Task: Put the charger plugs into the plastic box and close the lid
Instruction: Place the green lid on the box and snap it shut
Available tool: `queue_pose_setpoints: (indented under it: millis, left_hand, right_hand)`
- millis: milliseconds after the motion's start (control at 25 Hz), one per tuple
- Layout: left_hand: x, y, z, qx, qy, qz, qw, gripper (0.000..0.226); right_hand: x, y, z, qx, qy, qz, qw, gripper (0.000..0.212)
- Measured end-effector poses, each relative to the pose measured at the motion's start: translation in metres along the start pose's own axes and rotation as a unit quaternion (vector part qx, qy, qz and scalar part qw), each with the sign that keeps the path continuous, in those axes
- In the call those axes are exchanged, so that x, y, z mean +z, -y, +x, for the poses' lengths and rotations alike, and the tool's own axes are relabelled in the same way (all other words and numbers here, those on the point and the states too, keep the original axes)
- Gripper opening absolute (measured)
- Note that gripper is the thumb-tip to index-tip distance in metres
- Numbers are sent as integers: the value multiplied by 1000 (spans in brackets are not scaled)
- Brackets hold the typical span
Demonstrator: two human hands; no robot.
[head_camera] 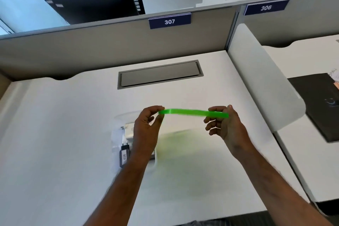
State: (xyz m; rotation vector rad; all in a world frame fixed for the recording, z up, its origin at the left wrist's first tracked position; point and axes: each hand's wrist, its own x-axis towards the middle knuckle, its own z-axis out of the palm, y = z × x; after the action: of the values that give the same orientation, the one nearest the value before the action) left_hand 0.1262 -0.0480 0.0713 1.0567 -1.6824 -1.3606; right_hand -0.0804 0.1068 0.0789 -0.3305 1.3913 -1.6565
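Observation:
I hold a bright green lid [192,112] edge-on above the desk, one hand at each end. My left hand [146,130] pinches its left end and my right hand [225,124] grips its right end. Below the left hand lies the clear plastic box [117,137], blurred and partly hidden by my wrist. Inside it I see a black charger plug [124,154] with a white label reading 026, and a white charger plug [129,130] behind it. A green tint falls on the desk under the lid.
The white desk [64,143] has a grey cable hatch [159,75] at the back and a grey partition marked 307 [169,21]. A white side divider [260,82] stands on the right. A dark pad [322,106] lies on the neighbouring desk.

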Motion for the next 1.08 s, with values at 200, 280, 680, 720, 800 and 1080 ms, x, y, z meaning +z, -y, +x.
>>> queue_pose_setpoints:
  millis: [200, 280, 680, 720, 800, 1080]
  left_hand:
    - [-48, 14, 2, 37, 17, 8, 999, 31]
    - [-71, 24, 4, 36, 10, 12, 999, 31]
    - [-158, 85, -1, -17, 4, 16, 1000, 47]
    - [-164, 89, -2, -23, 3, 18, 1000, 46]
    - [-171, 95, -4, -38, 2, 9, 999, 40]
    - [-186, 110, 10, -96, 8, 53, 994, 30]
  right_hand:
    - [39, -24, -7, 14, 14, 3, 1000, 40]
    - [58, -35, -9, 5, 22, -33, 999, 18]
    - [132, -93, -20, 53, 33, -107, 992, 41]
    - [138, -99, -20, 49, 32, -129, 990, 42]
    - [149, -108, -20, 40, 31, -182, 982, 43]
    - [167, -123, -16, 45, 41, -245, 968, 53]
